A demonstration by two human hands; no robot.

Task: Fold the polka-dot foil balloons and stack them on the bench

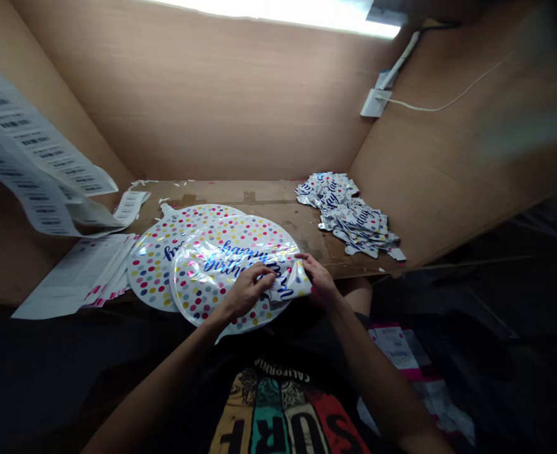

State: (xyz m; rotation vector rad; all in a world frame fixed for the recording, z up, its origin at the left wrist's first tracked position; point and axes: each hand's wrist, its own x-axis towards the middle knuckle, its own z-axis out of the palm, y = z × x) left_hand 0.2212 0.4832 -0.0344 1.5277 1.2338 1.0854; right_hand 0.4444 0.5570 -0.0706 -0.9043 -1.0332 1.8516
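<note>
Between my hands is a folded foil balloon, white with coloured dots and blue lettering. My right hand pinches its right edge, thumb and fingers closed on it. My left hand is at its left side, fingers bent together and pressing on the foil. Beneath lies a flat round foil balloon reading "happy birthday", its lower edge overhanging the table's front. Another dotted balloon sits partly under it on the left.
Folded balloons lie heaped at the right of the cardboard-covered table. At left are stacked printed sheets and hanging strips of barcode labels. Cardboard walls enclose the back and sides; a white socket is on the right.
</note>
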